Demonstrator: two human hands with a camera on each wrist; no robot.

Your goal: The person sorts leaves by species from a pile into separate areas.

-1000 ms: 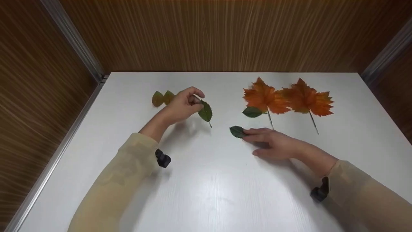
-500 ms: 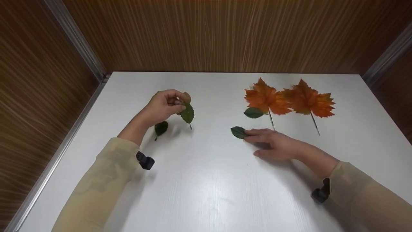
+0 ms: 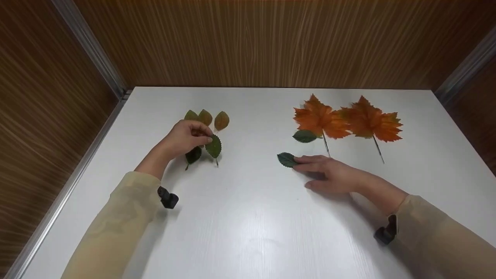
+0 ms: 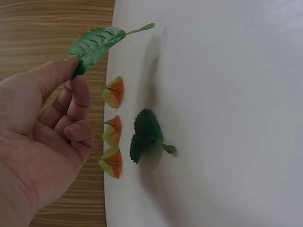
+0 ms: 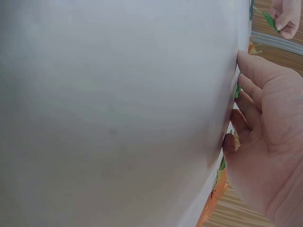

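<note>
My left hand (image 3: 180, 140) pinches a serrated green leaf (image 3: 214, 146) by its tip, the stem pointing toward the front. In the left wrist view this green leaf (image 4: 98, 43) is held off the white table. Another green leaf (image 3: 193, 155) lies beneath that hand, partly hidden. Behind it are three yellow-orange leaves (image 3: 221, 121) in a row, one partly covered by my fingers. My right hand (image 3: 335, 173) rests on the table with fingers extended, their tips touching a dark green leaf (image 3: 286, 159).
Two orange maple leaves (image 3: 323, 118) with long stems lie at the back right, overlapping at their edges. A further green leaf (image 3: 304, 136) lies against the left one. Wood-grain panels (image 3: 271, 42) border the white table (image 3: 248, 232) at the back and sides.
My left hand has moved left and slightly nearer with the green leaf. Moving away, it has uncovered the rightmost yellow-orange leaf and the green leaf below. My right hand stays in place.
</note>
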